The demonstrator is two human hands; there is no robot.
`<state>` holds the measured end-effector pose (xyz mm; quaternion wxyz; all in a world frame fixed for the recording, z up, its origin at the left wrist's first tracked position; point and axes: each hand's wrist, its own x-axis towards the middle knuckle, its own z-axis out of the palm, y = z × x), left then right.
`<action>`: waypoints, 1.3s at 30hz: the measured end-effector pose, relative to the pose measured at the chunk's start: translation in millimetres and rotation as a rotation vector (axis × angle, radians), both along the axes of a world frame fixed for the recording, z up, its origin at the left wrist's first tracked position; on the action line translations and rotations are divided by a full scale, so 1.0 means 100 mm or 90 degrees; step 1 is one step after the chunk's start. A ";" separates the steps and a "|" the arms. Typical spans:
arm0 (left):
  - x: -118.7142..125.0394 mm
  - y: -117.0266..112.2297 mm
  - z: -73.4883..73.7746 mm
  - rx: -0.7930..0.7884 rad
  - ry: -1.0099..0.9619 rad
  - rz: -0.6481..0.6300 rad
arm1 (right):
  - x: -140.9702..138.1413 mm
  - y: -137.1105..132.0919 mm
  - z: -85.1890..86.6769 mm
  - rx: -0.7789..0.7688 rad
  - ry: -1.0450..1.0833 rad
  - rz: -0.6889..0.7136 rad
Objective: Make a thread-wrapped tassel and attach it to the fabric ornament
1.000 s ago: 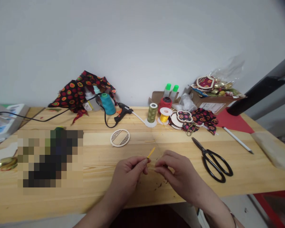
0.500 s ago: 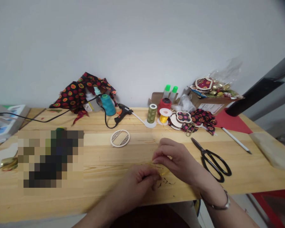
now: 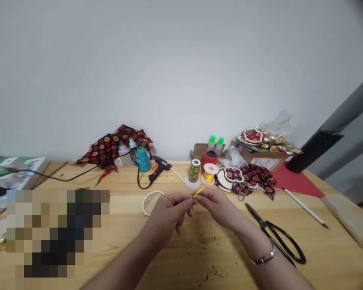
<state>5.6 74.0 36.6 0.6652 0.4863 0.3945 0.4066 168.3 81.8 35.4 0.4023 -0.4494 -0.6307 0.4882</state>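
Observation:
A short length of yellow cord (image 3: 200, 191) sticks up between my two hands. My left hand (image 3: 174, 209) pinches it near its lower part, the thumb and forefinger pressed together. My right hand (image 3: 213, 204) meets the left one from the other side, its fingertips closed on the same cord. The rest of the cord is hidden by the fingers. Just behind my left hand lies an oval wooden lattice frame (image 3: 147, 201), partly covered by that hand. Beyond my hands stands a spool of yellow cord (image 3: 209, 176), with a green thread spool (image 3: 195, 171) beside it.
Black-handled scissors (image 3: 275, 231) lie right of my right forearm, with a white pen (image 3: 305, 208) farther right. A glue gun (image 3: 159, 167), a teal thread cone (image 3: 143, 159) and patterned fabric (image 3: 109, 149) are behind. Dark scraps (image 3: 213, 274) dot the table in front. A pixelated patch hides the left side.
Both hands have risen and moved away from me, drawing together around the cord, whose yellow end now shows. The view has tilted up, so the table items sit lower.

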 end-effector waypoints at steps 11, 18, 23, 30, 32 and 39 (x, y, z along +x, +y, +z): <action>0.07 0.33 0.02 0.004 -0.032 0.010 | -0.14 0.25 0.01 -0.023 0.202 -0.025; 0.03 0.32 -0.07 0.005 -0.036 0.006 | -0.14 0.19 -0.04 -0.068 0.206 0.000; 0.02 0.30 -0.06 0.003 -0.028 0.009 | -0.14 0.18 -0.06 -0.046 0.198 -0.079; 0.02 0.29 -0.08 0.012 -0.004 0.014 | -0.15 0.17 -0.08 -0.056 0.198 -0.119; 0.02 0.28 -0.08 0.012 0.004 0.015 | -0.15 0.17 -0.09 -0.053 0.203 -0.124; 0.04 0.27 -0.07 0.011 0.013 0.010 | -0.14 0.16 -0.10 -0.038 0.213 -0.132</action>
